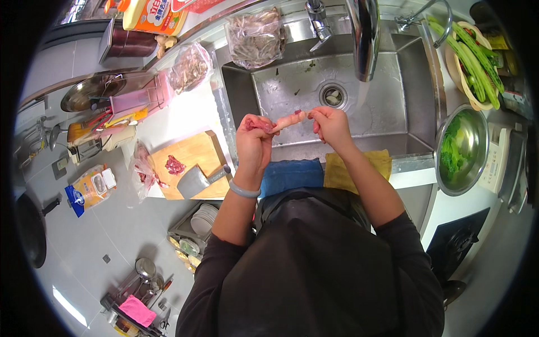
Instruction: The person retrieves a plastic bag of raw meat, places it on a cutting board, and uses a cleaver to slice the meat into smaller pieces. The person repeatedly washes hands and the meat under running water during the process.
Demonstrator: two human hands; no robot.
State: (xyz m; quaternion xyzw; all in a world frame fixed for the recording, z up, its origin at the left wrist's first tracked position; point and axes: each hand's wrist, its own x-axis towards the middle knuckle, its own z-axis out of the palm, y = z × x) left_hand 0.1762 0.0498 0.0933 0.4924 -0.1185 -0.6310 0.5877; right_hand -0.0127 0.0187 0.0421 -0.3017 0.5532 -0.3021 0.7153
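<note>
My left hand (254, 145), with a grey bangle on its wrist, grips a piece of raw red meat (260, 124) over the sink's near left part. From the meat a pale pink, skin-like strip (288, 121) stretches across to my right hand (332, 126), which pinches its far end between thumb and fingers. Below lies the stainless steel sink (383, 109), its drain (333, 96) holding some pale scraps. To the left, a wooden cutting board (202, 153) carries a small heap of cut red meat (174, 165) and a cleaver (196, 182).
A faucet (365, 42) hangs over the sink, with a pale streak like running water under it. Plastic bags (256, 40) stand at the rim. A steel bowl of greens (457, 147) and a basket of long green vegetables (476, 67) are right. Cloths (292, 177) drape the front edge.
</note>
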